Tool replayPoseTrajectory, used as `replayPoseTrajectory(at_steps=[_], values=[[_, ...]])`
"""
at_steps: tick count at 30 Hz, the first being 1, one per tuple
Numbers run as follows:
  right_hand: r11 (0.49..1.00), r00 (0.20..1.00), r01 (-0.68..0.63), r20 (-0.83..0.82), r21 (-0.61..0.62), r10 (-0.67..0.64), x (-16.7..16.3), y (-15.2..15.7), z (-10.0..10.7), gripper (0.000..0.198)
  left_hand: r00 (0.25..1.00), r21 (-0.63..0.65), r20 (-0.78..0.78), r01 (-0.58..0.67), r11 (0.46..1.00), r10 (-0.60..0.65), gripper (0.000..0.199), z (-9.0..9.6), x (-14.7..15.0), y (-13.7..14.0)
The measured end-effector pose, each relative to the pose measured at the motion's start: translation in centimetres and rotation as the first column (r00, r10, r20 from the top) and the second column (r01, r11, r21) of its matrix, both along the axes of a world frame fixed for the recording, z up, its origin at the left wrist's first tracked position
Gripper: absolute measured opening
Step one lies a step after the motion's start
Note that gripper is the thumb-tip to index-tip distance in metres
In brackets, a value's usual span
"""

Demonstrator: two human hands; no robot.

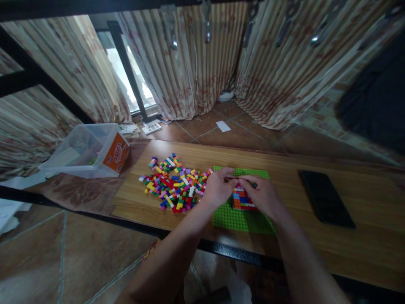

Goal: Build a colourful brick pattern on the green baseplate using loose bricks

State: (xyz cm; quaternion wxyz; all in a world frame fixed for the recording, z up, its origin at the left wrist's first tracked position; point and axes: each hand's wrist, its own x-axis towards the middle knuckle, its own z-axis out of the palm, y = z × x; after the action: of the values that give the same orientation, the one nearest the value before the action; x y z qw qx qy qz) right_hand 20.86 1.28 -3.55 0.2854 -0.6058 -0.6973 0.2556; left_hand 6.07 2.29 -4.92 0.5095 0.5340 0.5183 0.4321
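Note:
A green studded baseplate lies on the wooden board. On it is a low build of multicolored toy bricks, with red, blue, orange and light blue showing. My left hand is closed at the build's far left corner, thumb and fingers drawn together; a small reddish piece shows by the fingertips, too hidden to name. Curled over the far and right side of the build is my right hand, its fingertips pressed against the bricks and nearly touching my left thumb. Left of the baseplate, loose toy bricks in many colors lie in a spread pile.
A black phone lies on the wooden board at the right. At the far left stands a clear plastic bin with an orange label. Beyond the board are a tiled floor, a paper sheet and curtains. A dark shape fills the upper right.

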Motion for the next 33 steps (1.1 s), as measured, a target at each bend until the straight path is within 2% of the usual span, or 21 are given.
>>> replayPoseTrajectory(at_steps=[6, 12, 16, 19, 23, 26, 29, 33], values=[[0.998, 0.997, 0.042, -0.065, -0.036, -0.044, -0.2, 0.1, -0.5, 0.034, 0.998, 0.009, -0.058, -0.004, 1.0, 0.004, 0.037, -0.2, 0.1, 0.0], [0.993, 0.993, 0.114, -0.016, -0.005, -0.114, -0.3, 0.0, -0.7, 0.038, 0.978, 0.099, -0.21, 0.006, 0.995, 0.015, 0.034, -0.7, 0.6, 0.2], [0.993, 0.993, 0.116, -0.001, -0.007, -0.116, -0.1, 0.0, -0.6, 0.039, 0.94, 0.164, -0.339, 0.014, 0.986, 0.043, 0.036, 0.4, 0.5, 0.2], [0.989, 0.988, 0.149, -0.025, -0.001, -0.149, 0.2, 0.1, -0.4, 0.039, 0.9, 0.226, -0.42, -0.02, 0.974, 0.116, 0.036, 2.2, -2.0, 0.5], [0.979, 0.978, 0.204, -0.045, -0.004, -0.204, 0.6, 0.2, -0.1, 0.038, 0.837, 0.253, -0.518, -0.044, 0.966, 0.174, 0.048, 3.5, -8.6, 1.5], [0.98, 0.979, 0.198, -0.049, 0.005, -0.197, 0.9, 0.2, -0.1, 0.039, 0.704, 0.237, -0.676, -0.073, 0.969, 0.218, 0.047, 3.4, -12.7, 1.9], [0.983, 0.983, 0.182, -0.042, 0.019, -0.181, 1.1, 0.2, -0.2, 0.037, 0.621, 0.206, -0.769, 0.011, 0.979, 0.155, 0.046, 3.1, -14.0, 1.9], [0.985, 0.984, 0.17, -0.05, 0.021, -0.168, 1.2, 0.3, -0.4, 0.035, 0.578, 0.151, -0.812, 0.067, 0.986, 0.084, 0.046, 2.9, -13.1, 1.8]])
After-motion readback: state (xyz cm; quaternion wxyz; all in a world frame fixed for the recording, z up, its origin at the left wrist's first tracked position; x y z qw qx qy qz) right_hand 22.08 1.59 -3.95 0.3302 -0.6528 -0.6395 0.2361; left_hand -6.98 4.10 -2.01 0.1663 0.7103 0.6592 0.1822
